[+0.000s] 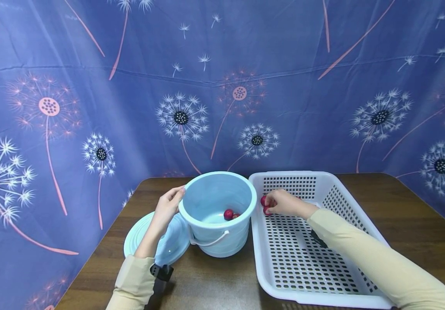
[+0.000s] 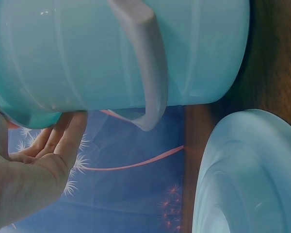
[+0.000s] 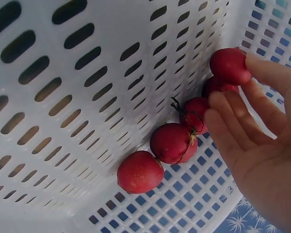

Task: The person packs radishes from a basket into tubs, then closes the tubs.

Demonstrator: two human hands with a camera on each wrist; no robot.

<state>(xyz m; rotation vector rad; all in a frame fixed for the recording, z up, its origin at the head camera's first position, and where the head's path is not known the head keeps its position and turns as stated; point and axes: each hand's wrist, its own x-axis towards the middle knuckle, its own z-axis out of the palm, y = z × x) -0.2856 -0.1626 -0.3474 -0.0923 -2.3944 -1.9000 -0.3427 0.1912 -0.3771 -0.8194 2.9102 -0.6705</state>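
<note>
My left hand (image 1: 167,207) holds the rim of a light blue bucket (image 1: 241,236) at its left side, fingers along the outside in the left wrist view. Two red radishes (image 1: 228,214) show at the bottom of the bucket. Inside the white perforated basket (image 1: 259,252), my right hand (image 1: 286,203) is at the far left corner. Its thumb and forefinger pinch a red radish (image 3: 230,66), as the right wrist view shows. Several more radishes, such as a stemmed one (image 3: 173,143), lie in a row along the basket's wall; some are partly hidden by my fingers.
A round light blue lid (image 1: 135,234) lies on the wooden table (image 1: 214,284) left of the bucket. The bucket's pale handle (image 1: 212,242) hangs down at the front. Behind the table is a blue curtain (image 1: 222,56) with dandelion prints.
</note>
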